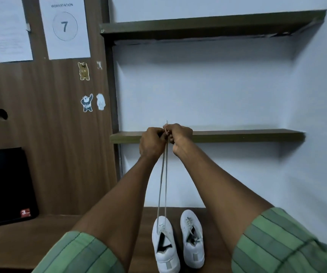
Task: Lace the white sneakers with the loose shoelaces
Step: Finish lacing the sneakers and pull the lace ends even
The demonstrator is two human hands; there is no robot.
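Note:
Two white sneakers stand side by side, toes away from me, on the wooden desk (40, 233). The left sneaker (165, 247) has a white shoelace (163, 174) through its front eyelets; both strands run taut straight up to my raised hands. My left hand (152, 142) and my right hand (178, 135) are pressed together high above the shoe, each with fingers curled round the lace ends. A lace tip sticks up just above my right fingers. The right sneaker (193, 239) looks laced.
A lower wall shelf (237, 135) runs right behind my hands, and an upper shelf (208, 26) hangs above it. A dark monitor (5, 186) stands at the left on the desk. A wooden panel (50, 125) carries stickers and papers.

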